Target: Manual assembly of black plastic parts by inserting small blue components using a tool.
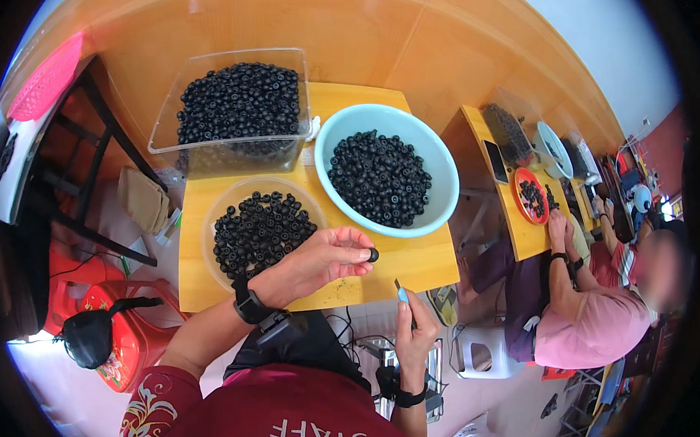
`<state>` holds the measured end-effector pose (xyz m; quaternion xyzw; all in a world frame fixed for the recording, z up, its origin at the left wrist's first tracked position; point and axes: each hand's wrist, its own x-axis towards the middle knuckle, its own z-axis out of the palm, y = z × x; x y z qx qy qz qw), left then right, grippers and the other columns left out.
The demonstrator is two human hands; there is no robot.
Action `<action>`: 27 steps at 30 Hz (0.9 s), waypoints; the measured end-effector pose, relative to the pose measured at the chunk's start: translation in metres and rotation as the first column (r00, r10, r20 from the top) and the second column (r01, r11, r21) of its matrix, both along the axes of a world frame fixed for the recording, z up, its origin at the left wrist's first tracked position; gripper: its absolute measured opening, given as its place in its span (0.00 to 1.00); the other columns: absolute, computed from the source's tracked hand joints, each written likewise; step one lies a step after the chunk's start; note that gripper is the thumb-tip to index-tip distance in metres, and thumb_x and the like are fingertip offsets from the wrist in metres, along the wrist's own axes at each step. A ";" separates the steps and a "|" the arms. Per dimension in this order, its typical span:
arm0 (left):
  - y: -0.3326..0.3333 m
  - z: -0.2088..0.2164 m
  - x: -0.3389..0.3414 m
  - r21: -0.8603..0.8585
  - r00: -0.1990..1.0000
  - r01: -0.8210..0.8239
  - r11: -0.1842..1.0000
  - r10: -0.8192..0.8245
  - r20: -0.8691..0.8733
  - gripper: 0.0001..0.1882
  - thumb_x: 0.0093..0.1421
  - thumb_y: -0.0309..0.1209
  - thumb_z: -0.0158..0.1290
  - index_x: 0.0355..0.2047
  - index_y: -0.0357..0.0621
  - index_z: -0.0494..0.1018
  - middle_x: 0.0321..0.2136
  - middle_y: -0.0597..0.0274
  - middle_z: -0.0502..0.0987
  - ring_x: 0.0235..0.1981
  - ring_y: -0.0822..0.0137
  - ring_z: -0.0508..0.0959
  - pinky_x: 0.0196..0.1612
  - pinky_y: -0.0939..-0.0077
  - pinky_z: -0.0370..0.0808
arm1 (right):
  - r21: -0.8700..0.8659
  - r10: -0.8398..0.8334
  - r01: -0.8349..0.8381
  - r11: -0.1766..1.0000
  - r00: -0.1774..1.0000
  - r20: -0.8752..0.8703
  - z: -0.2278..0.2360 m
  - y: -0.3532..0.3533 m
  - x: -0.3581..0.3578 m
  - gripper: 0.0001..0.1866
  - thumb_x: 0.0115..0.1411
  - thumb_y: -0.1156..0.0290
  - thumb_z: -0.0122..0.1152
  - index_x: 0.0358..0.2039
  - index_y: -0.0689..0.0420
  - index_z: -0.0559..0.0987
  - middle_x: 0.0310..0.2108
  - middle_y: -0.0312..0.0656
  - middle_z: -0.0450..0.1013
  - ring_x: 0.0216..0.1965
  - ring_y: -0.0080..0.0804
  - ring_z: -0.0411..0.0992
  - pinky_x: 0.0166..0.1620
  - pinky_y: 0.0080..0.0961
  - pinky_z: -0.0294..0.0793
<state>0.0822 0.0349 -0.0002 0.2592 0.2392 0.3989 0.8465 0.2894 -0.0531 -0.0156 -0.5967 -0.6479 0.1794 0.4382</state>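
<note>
My left hand point(332, 256) pinches a small black round ring-like piece point(374, 255) between thumb and fingertips, above the table's front part. In my right hand point(416, 336) is a slim cutter knife point(403, 295) with a light blue part and a dark blade pointing up. The blade is apart from the piece, a little below and right of it. Under my left forearm a shallow round clear tray point(211, 216) holds many similar black pieces. A light blue basin point(445, 157) with more of them stands beyond my hands.
A clear rectangular bin point(232, 157) heaped with black pieces stands at the back left of the yellow table point(353, 295). Red stools point(142, 326) are at the left. At right, a person in pink point(593, 325) works by a second table with a red tray point(529, 222).
</note>
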 end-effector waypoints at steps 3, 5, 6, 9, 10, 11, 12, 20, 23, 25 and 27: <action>-0.007 -0.014 0.009 -0.044 0.995 0.016 0.999 -0.012 0.100 0.08 0.57 0.23 0.56 0.37 0.41 0.71 0.33 0.64 0.76 0.34 0.72 0.78 0.41 0.81 0.75 | -0.004 0.044 -0.044 0.999 0.999 -0.009 0.018 0.004 -0.007 0.12 0.57 0.79 0.55 0.42 0.64 0.78 0.29 0.50 0.75 0.26 0.37 0.73 0.31 0.28 0.70; -0.010 -0.017 0.010 -0.075 0.991 0.024 0.997 -0.014 0.137 0.08 0.57 0.23 0.56 0.38 0.41 0.71 0.33 0.63 0.76 0.34 0.71 0.78 0.41 0.81 0.76 | 0.100 0.106 -0.105 0.989 0.994 0.000 0.022 0.008 -0.013 0.11 0.56 0.79 0.57 0.41 0.64 0.78 0.23 0.45 0.71 0.21 0.32 0.68 0.26 0.26 0.67; -0.012 -0.016 0.011 -0.090 0.991 0.016 0.996 -0.004 0.134 0.08 0.57 0.23 0.56 0.38 0.41 0.71 0.33 0.63 0.76 0.34 0.71 0.78 0.41 0.81 0.76 | 0.098 0.106 -0.105 0.990 0.994 -0.001 0.023 0.010 -0.016 0.11 0.56 0.79 0.57 0.41 0.64 0.78 0.23 0.45 0.71 0.21 0.32 0.68 0.26 0.26 0.67; -0.016 -0.013 0.010 -0.087 0.991 0.013 0.996 -0.002 0.130 0.07 0.58 0.23 0.55 0.38 0.41 0.72 0.33 0.63 0.77 0.34 0.72 0.78 0.41 0.81 0.75 | 0.080 0.128 -0.132 0.988 0.990 0.052 0.022 0.012 -0.022 0.11 0.55 0.78 0.59 0.40 0.63 0.78 0.19 0.43 0.67 0.18 0.31 0.65 0.23 0.27 0.63; -0.017 -0.013 0.011 -0.068 0.992 0.016 0.998 -0.007 0.129 0.07 0.59 0.24 0.54 0.39 0.42 0.72 0.32 0.63 0.77 0.33 0.73 0.77 0.40 0.82 0.74 | 0.105 0.134 -0.139 0.985 0.990 0.051 0.019 0.013 -0.022 0.11 0.55 0.77 0.60 0.41 0.62 0.78 0.18 0.42 0.66 0.17 0.30 0.64 0.22 0.27 0.62; -0.017 -0.012 0.011 -0.069 0.991 0.017 0.997 -0.008 0.130 0.07 0.59 0.24 0.54 0.39 0.42 0.72 0.32 0.63 0.77 0.33 0.73 0.77 0.40 0.82 0.74 | 0.131 0.140 -0.145 0.981 0.989 0.050 0.016 0.014 -0.022 0.11 0.55 0.77 0.60 0.41 0.62 0.78 0.18 0.42 0.64 0.16 0.30 0.63 0.21 0.27 0.61; -0.018 -0.011 0.011 -0.068 0.992 0.016 0.998 -0.008 0.124 0.07 0.59 0.24 0.54 0.39 0.42 0.73 0.32 0.63 0.77 0.33 0.73 0.77 0.40 0.82 0.74 | 0.129 0.141 -0.146 0.981 0.989 0.050 0.015 0.014 -0.022 0.11 0.55 0.77 0.60 0.41 0.62 0.78 0.18 0.42 0.64 0.16 0.30 0.63 0.21 0.27 0.61; -0.023 -0.015 0.008 -0.086 0.987 0.016 0.996 -0.002 0.162 0.08 0.57 0.23 0.56 0.38 0.40 0.72 0.34 0.63 0.76 0.34 0.71 0.79 0.41 0.80 0.76 | 0.147 0.130 -0.140 0.979 0.989 0.072 0.015 0.014 -0.024 0.12 0.56 0.76 0.60 0.41 0.62 0.79 0.18 0.42 0.66 0.16 0.31 0.65 0.21 0.27 0.63; -0.021 -0.018 0.007 -0.087 0.988 0.009 0.996 0.004 0.153 0.08 0.57 0.23 0.56 0.38 0.40 0.72 0.33 0.63 0.76 0.34 0.71 0.79 0.41 0.81 0.76 | 0.152 0.134 -0.143 0.978 0.988 0.072 0.012 0.017 -0.024 0.11 0.56 0.76 0.60 0.41 0.62 0.79 0.18 0.42 0.66 0.16 0.31 0.65 0.21 0.27 0.62; -0.020 -0.018 0.006 -0.072 0.990 0.012 0.997 -0.002 0.139 0.08 0.57 0.23 0.56 0.38 0.40 0.72 0.33 0.63 0.76 0.34 0.71 0.79 0.41 0.80 0.76 | 0.147 0.140 -0.150 0.978 0.987 0.076 0.013 0.017 -0.024 0.11 0.56 0.76 0.59 0.41 0.62 0.79 0.19 0.42 0.66 0.17 0.32 0.65 0.22 0.28 0.63; -0.022 -0.016 0.004 -0.052 0.991 0.028 0.998 -0.021 0.129 0.08 0.57 0.23 0.56 0.38 0.40 0.72 0.33 0.63 0.76 0.34 0.70 0.79 0.41 0.79 0.76 | 0.143 0.142 -0.152 0.978 0.987 0.082 0.012 0.020 -0.021 0.11 0.57 0.76 0.59 0.41 0.62 0.79 0.19 0.43 0.66 0.17 0.33 0.66 0.22 0.29 0.63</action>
